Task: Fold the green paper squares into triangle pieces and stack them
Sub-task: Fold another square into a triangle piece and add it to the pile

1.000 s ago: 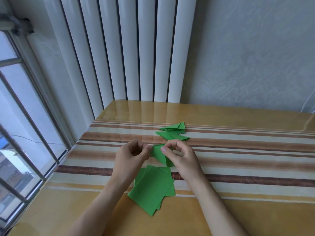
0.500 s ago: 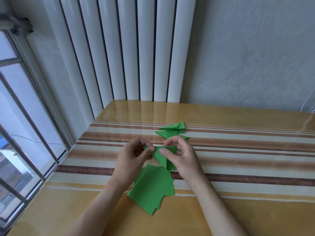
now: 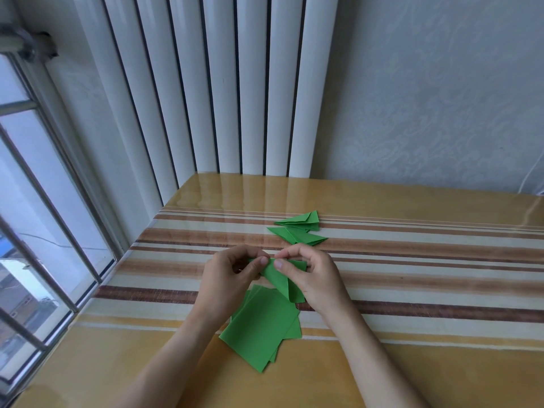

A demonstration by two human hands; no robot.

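Both hands hold one green paper piece (image 3: 281,280) a little above the table, partly folded with its point hanging down. My left hand (image 3: 228,282) pinches its left top corner between thumb and forefinger. My right hand (image 3: 313,275) pinches its top edge and right side. Below the hands lies a loose stack of flat green paper squares (image 3: 260,329), fanned out. Farther back on the striped cloth sits a small pile of folded green triangle pieces (image 3: 298,229), overlapping each other.
The table (image 3: 412,290) has a glossy striped cover. A white radiator (image 3: 220,92) stands behind it, a barred window (image 3: 38,216) runs along the left edge, and a pale wall (image 3: 441,92) closes the back right.
The held paper has been folded flatter along its top edge, and my fingers have shifted closer together on that edge. The stack and the triangle pile have not moved.
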